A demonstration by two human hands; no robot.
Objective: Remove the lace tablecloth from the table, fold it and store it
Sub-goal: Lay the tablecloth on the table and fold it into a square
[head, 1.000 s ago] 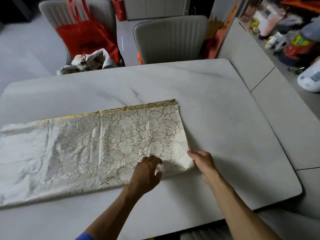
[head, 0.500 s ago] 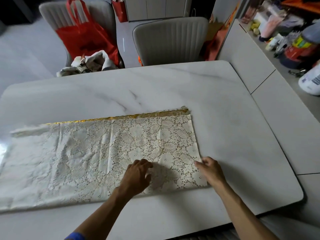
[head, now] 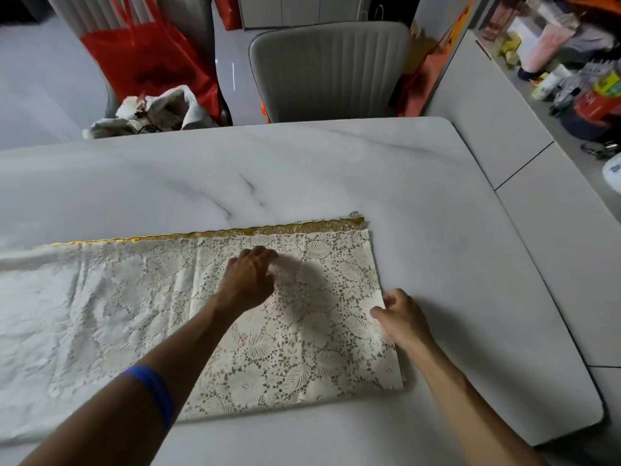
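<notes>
The cream lace tablecloth (head: 100, 314), folded into a long strip with a gold scalloped border along its far edge, lies flat on the white marble table (head: 302, 169). My left hand (head: 248, 280) rests palm down on the lace near the strip's right end, fingers curled toward the far edge. At the cloth's right edge, my right hand (head: 400, 317) pinches the lace between thumb and fingers. The strip's left end runs out of view.
A grey padded chair (head: 329, 68) stands at the table's far side. Another chair at the far left holds a red bag (head: 148, 55) and crumpled paper (head: 158, 112). A white counter (head: 487, 105) with cluttered bottles and packets runs along the right.
My left hand has slid away from me across the lace, from the near edge to the middle. My right hand has moved up the cloth's right edge. The view has shifted closer.
</notes>
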